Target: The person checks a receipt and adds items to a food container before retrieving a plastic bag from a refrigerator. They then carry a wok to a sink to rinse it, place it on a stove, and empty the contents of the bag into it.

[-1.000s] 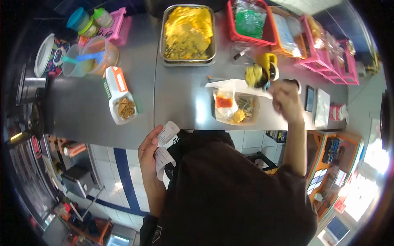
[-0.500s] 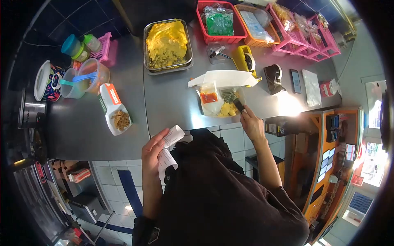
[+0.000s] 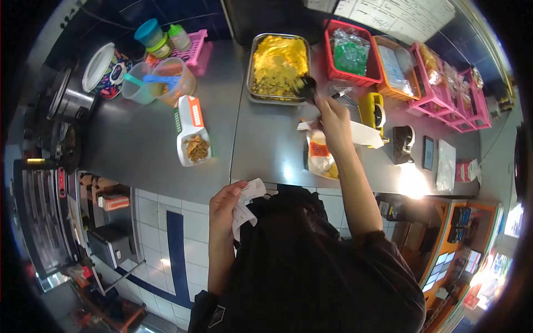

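My left hand (image 3: 225,204) pinches a curled printed paper receipt (image 3: 252,190) near the counter's front edge. My right hand (image 3: 335,123) grips a black spoon (image 3: 308,87), its blurred head at the right rim of a metal tray (image 3: 277,102). Soft yellow food (image 3: 282,53) fills that tray, with darker bits towards the front. Beneath my right forearm lies an opened white takeaway box (image 3: 363,133), partly hidden. Inside it are a clear packet of red sauce (image 3: 318,149) and some yellow food.
A white carton (image 3: 186,145) with brown food pieces stands left of the counter seam. Behind it are plastic tubs (image 3: 180,91). Red (image 3: 363,77), orange (image 3: 400,91) and pink baskets (image 3: 444,105) line the back right. Tape dispensers (image 3: 402,145) and a phone (image 3: 428,152) lie nearer.
My right hand has moved the black spoon from the takeaway box up and left to the metal tray. My left hand still holds the receipt. The camera view has shifted.
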Demonstrator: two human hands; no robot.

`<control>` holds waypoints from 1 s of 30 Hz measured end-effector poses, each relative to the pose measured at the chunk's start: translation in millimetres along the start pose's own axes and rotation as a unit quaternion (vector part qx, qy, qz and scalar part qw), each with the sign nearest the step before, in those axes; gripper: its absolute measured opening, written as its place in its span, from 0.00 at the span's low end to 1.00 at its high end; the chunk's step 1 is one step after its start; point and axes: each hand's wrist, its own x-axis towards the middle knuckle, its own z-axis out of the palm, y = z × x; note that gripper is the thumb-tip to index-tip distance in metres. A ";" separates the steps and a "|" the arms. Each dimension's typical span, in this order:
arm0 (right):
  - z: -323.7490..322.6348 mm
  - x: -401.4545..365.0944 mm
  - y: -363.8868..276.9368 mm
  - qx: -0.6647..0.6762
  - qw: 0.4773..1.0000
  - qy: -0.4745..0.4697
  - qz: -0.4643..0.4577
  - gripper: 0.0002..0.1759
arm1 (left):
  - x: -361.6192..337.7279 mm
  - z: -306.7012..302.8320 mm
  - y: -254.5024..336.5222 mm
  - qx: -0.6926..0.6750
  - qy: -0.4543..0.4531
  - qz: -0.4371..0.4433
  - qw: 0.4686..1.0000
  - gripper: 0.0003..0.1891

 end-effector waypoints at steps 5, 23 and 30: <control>40.5 15.4 6.3 -0.281 0.934 0.032 -0.219 0.19 | -2.0 -1.2 -3.3 0.072 0.037 0.062 0.995 0.07; -72.9 -14.3 122.3 -0.167 0.981 -0.033 0.094 0.09 | 23.1 3.7 -13.4 0.032 0.029 0.013 0.999 0.09; -108.8 -25.8 104.2 -0.227 0.974 0.006 -0.001 0.14 | 21.6 12.3 -11.7 0.031 -0.007 0.006 0.999 0.09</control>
